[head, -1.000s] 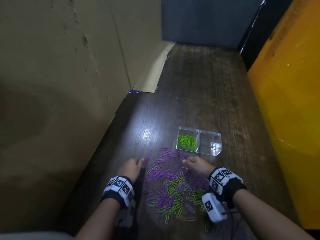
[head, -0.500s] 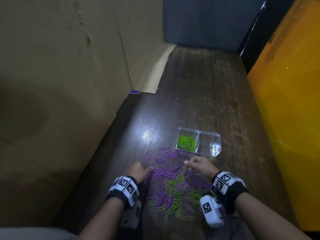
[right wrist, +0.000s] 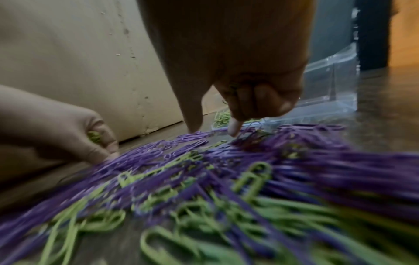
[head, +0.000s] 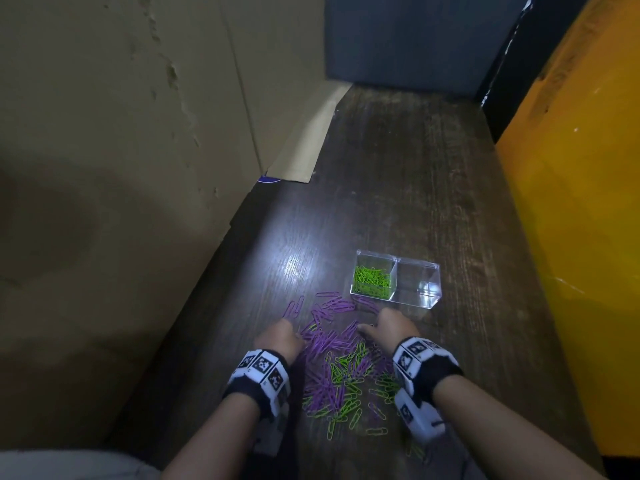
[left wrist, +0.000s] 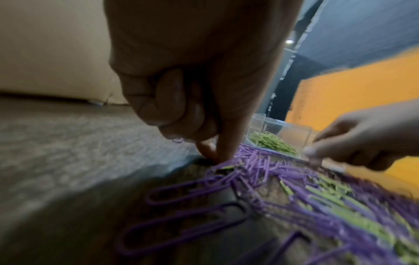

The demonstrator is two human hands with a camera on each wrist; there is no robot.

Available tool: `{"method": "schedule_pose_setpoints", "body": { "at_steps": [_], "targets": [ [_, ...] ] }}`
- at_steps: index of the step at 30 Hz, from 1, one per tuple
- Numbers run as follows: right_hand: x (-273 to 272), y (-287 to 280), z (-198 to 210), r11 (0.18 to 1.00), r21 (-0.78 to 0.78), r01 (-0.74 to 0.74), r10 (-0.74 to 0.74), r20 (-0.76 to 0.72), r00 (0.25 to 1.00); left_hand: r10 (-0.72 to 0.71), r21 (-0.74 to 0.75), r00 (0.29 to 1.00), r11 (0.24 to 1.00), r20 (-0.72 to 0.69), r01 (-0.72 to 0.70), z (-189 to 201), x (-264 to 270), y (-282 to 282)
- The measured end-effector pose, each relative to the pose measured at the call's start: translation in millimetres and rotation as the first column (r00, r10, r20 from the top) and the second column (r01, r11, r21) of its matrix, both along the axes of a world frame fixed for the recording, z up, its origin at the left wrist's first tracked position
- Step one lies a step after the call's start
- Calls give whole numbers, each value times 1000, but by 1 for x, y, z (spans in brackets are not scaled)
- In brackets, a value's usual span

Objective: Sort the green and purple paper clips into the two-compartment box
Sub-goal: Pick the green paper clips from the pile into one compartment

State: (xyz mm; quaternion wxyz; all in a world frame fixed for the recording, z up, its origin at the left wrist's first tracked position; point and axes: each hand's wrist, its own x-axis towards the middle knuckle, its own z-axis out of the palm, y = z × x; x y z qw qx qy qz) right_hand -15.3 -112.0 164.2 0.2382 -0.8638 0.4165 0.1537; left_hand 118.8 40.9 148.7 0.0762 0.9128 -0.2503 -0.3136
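Note:
A clear two-compartment box [head: 429, 268] stands on the dark wooden table. Its left compartment holds green paper clips [head: 371, 280]; the right one [head: 420, 289] looks empty. In front of it lies a mixed pile of purple and green clips [head: 337, 362]. My left hand [head: 289, 336] is at the pile's left edge. Its thumb and forefinger [left wrist: 223, 143] pinch down at a purple clip, and green clips [right wrist: 94, 136] sit in its curled fingers. My right hand [right wrist: 213, 128] hovers at the pile's far edge. Its thumb and forefinger are apart and point down at purple clips [right wrist: 188, 139]; its other fingers are curled.
A cardboard wall [head: 138, 168] runs close along the left of the table. An orange panel [head: 581, 237] borders the right side and a dark blue panel [head: 415, 39] closes the far end. Bare tabletop [head: 398, 168] stretches beyond the box.
My left hand has slid right from beside the pile into its left edge. My right hand has shifted a little left along the pile's far edge.

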Motion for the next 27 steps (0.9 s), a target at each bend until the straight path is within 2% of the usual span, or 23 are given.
{"method": "schedule_pose_setpoints", "body": {
  "at_steps": [5, 9, 11, 13, 16, 19, 21, 23, 25, 27],
  "targets": [
    [17, 2, -8, 994, 102, 43, -41, -20, 999, 46, -15, 999, 999, 13, -46, 4, 1, 8],
    [2, -8, -12, 971, 229, 70, -99, 118, 988, -45, -7, 999, 999, 26, 45, 0, -3, 15],
    [-6, -13, -14, 979, 192, 74, -96, 110, 989, -66, -12, 995, 998, 77, 67, -2, -9, 14],
    [-9, -11, -15, 994, 104, 43, -46, 27, 999, -73, -9, 991, 997, 110, 74, -1, -14, 9],
    [0, -1, -13, 1000, 25, -3, 3, -15, 1000, -78, 4, 993, 997, 92, 78, 3, -15, 2],
    [11, 0, -15, 997, 80, 15, -14, -8, 1000, -44, -17, 999, 999, 27, 45, 5, -11, 3],
    [11, -2, -16, 991, 127, 30, -30, -4, 1000, 30, -71, 999, 997, -17, -31, 7, -7, 7],
    [6, -3, -15, 985, 171, 30, -37, 41, 998, 80, -138, 996, 987, -36, -85, 10, -4, 10],
    [-1, -5, -10, 971, 235, 43, -79, 145, 986, 94, -193, 994, 976, -56, -103, 11, -4, 11],
    [-7, -9, -4, 934, 348, 78, -183, 280, 942, 123, -249, 990, 959, -66, -135, 10, -2, 12]
  ]
}}
